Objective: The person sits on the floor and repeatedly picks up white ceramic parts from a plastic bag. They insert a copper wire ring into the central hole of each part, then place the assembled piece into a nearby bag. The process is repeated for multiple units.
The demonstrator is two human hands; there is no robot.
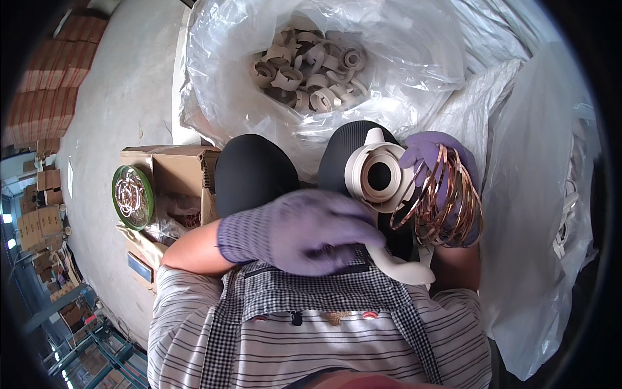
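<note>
Left: green-rimmed round dish (152,201), shiny rings (131,196) inside. Centre: purple-gloved left hand (311,230), blurred, fingers bent; can't tell if gripping curved cream handle (407,269). Upper centre: heaped cream plastic parts (314,71), done or waiting unclear. Right of centre: round cream plastic collar (357,175), purple-gloved right hand (442,185) curled on it, copper-coloured hoops (435,217) hanging there; piece likely mid-work.

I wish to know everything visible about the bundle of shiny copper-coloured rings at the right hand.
The bundle of thin, shiny copper-coloured rings looks metallic: many narrow bands, loosely overlapping and fanned out. It hangs about the purple-gloved right hand, whose glove shows between the loops. At its left, a loop reaches toward the round cream plastic fitting; whether they touch is unclear. The loops overlap too much to count.
</note>
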